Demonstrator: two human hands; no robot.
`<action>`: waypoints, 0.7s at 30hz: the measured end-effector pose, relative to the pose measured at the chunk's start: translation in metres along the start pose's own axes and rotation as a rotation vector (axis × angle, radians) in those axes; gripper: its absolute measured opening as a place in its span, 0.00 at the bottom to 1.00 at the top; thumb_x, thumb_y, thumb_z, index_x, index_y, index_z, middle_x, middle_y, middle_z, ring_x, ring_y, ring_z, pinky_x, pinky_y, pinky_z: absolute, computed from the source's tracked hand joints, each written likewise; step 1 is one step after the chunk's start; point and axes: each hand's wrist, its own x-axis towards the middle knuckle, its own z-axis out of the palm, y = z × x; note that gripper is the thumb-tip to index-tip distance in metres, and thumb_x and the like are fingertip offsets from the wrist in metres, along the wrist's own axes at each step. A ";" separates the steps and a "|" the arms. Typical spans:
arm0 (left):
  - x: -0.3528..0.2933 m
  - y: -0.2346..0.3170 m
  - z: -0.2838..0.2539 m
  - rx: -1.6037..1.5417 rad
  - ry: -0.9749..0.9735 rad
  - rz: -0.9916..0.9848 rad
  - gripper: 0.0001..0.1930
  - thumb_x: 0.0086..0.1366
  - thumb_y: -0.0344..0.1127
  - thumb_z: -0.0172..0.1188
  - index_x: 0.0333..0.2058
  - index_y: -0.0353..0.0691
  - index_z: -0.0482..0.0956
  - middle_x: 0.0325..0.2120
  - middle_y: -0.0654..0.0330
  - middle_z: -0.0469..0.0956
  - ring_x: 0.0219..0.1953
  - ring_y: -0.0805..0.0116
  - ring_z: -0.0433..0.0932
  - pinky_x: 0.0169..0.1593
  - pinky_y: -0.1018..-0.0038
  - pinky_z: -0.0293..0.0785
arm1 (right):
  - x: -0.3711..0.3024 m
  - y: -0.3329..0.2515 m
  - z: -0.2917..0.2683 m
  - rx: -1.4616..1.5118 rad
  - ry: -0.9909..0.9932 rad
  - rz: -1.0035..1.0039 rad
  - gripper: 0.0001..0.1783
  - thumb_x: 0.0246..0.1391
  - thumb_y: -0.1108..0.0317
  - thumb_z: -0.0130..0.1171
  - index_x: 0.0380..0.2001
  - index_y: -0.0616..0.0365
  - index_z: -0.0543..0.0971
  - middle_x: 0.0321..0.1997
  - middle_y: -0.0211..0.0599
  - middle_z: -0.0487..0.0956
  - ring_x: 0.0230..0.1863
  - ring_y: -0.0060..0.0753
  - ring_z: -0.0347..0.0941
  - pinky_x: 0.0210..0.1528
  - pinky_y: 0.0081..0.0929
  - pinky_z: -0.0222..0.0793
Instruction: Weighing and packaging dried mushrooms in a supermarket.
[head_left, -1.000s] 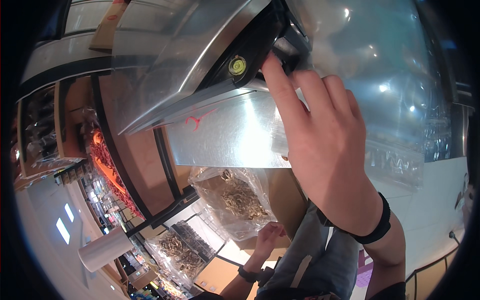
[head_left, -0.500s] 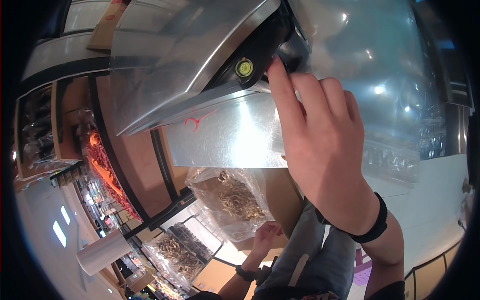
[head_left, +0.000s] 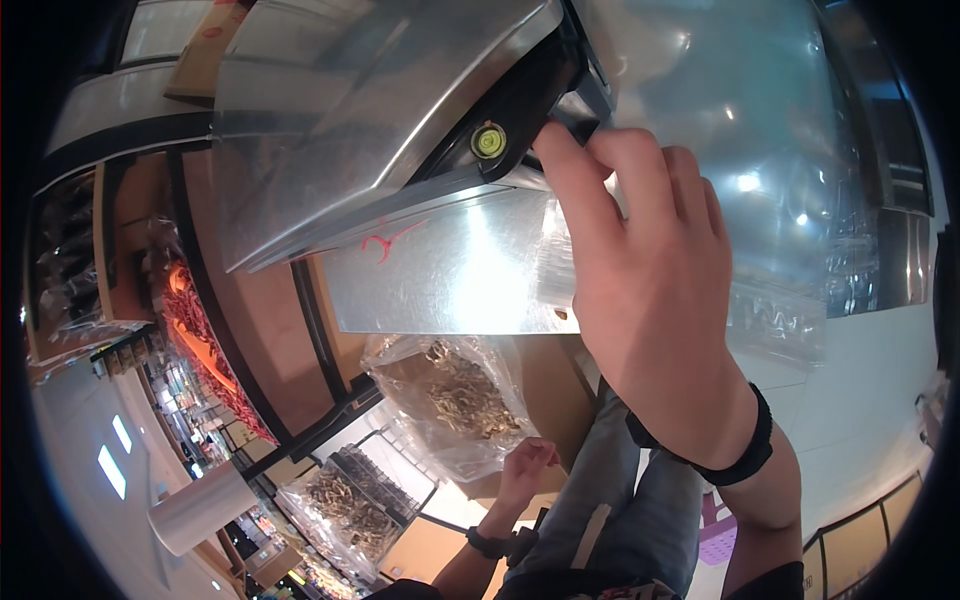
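Note:
My right hand (head_left: 650,230) reaches up to the black, angled part (head_left: 500,120) of a steel device, beside a round yellow-green bubble level (head_left: 488,141). Its fingers are bent, one tip against the black part; the other tips are hidden, so what they grip cannot be made out. Below the device spreads a shiny metal plate (head_left: 430,285) with a red, string-like strip (head_left: 378,246) on it. My left hand (head_left: 528,470) hangs low with fingers loosely curled and nothing visible in them, in front of a clear bag of brown dried goods (head_left: 465,395).
Large clear plastic bags (head_left: 740,190) lie right of my right hand. A cardboard box (head_left: 560,390) stands beside the dried-goods bag. Further left are a bin of red dried pods (head_left: 200,345) with an orange scoop and another bag of brown goods (head_left: 345,510). A purple basket (head_left: 716,540) sits behind my right forearm.
My right hand's fingers have bent more and shifted slightly at the black part. The whole view has slid a little; my left hand stays curled.

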 end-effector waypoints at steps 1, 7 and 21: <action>0.000 0.000 0.000 -0.002 0.000 -0.001 0.07 0.65 0.32 0.52 0.37 0.34 0.72 0.27 0.61 0.76 0.32 0.75 0.73 0.40 0.78 0.69 | 0.000 0.000 -0.001 0.038 -0.046 0.021 0.29 0.32 0.85 0.53 0.44 0.53 0.75 0.36 0.34 0.67 0.35 0.38 0.65 0.37 0.30 0.66; 0.001 0.002 0.001 -0.005 -0.006 -0.003 0.07 0.65 0.31 0.52 0.38 0.34 0.72 0.27 0.61 0.75 0.32 0.75 0.73 0.40 0.78 0.69 | -0.003 -0.004 0.000 0.305 -0.075 0.159 0.32 0.34 0.91 0.49 0.47 0.55 0.72 0.38 0.40 0.67 0.39 0.46 0.67 0.39 0.35 0.66; 0.004 -0.001 -0.005 0.004 0.015 -0.045 0.07 0.64 0.31 0.53 0.38 0.34 0.72 0.27 0.63 0.74 0.32 0.75 0.73 0.40 0.78 0.69 | -0.015 0.008 0.006 0.361 0.007 0.115 0.30 0.37 0.90 0.48 0.48 0.59 0.74 0.36 0.41 0.67 0.32 0.39 0.65 0.33 0.29 0.64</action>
